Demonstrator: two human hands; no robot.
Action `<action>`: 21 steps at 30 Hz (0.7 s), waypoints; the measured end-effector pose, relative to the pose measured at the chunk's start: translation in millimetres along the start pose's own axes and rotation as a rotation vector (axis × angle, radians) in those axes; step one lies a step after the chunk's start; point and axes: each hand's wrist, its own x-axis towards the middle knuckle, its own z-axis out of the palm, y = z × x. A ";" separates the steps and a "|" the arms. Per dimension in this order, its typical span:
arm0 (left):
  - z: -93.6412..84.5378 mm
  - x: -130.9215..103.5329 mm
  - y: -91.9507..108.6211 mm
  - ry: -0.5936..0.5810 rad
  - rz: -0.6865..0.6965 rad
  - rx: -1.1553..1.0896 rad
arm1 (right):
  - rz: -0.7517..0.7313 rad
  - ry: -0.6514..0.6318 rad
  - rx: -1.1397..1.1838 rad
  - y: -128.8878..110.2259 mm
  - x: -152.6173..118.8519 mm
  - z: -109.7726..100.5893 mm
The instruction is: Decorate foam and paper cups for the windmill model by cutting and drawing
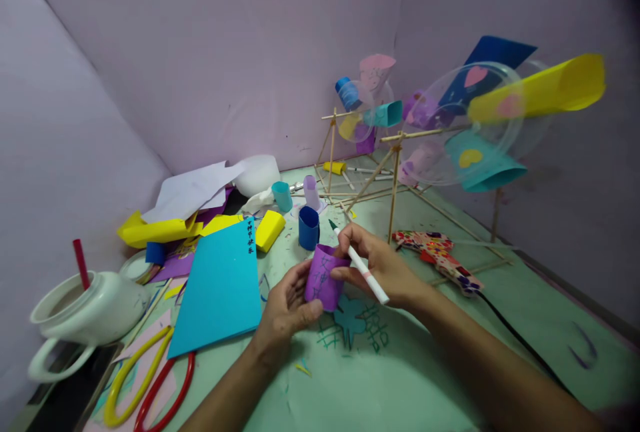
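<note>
A purple paper tube (325,280) with dark handwritten characters is held upright just above the table. My left hand (289,309) is closed on its left side, thumb across the front. My right hand (376,262) grips a white marker (367,275), its dark green tip uncapped and pointing up and away from the paper. Fingers of that same hand also touch the tube's right rim. Behind it stand a dark blue paper tube (309,228), a teal one (282,197) and a pale lilac one (311,192). A yellow tube (270,231) lies tilted nearby.
At left are a blue card (220,299), scissors (165,379) and a white teapot (95,305). To the right, a patterned glue gun (440,260) trails a cord. Stick frames (395,179) carry clear discs with paper tubes. A teal paper cutout (350,317) lies below my hands.
</note>
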 end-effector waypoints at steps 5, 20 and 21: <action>5.4 -3.0 -1.4 0.002 -0.016 0.100 | 0.019 0.052 0.034 -3.7 -0.2 9.5; -0.1 0.0 11.5 -0.073 -0.289 -0.473 | -0.039 0.013 0.148 -1.6 2.2 5.1; 0.2 0.4 10.4 -0.068 -0.275 -0.458 | -0.013 0.026 0.163 -1.9 2.0 5.5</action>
